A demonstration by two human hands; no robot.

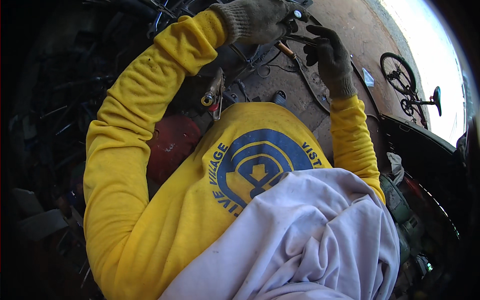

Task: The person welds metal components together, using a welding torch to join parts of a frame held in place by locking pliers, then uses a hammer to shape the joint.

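Both my hands wear dark grey-brown knit gloves and are raised at the top of the view. My left hand (262,20) is closed, its fingers curled around something mostly hidden; a small round shiny metal end (297,14) shows by its fingertips. Just to the right, my right hand (330,60) has its thumb and fingers bent toward a thin dark metal piece (301,39) that spans the gap between the gloves. Whether that piece belongs to what the left hand grips, I cannot tell. Below the hands lies a copper-coloured rod-like part (285,49), joined to a dark cable (310,87).
A bicycle (400,80) stands at the right near the bright opening. A metal tool with a red and yellow end (214,97) is near my left forearm, above a red rounded surface (172,145). Dark metal clutter fills the left. A pale cloth (310,225) drapes over my yellow shirt.
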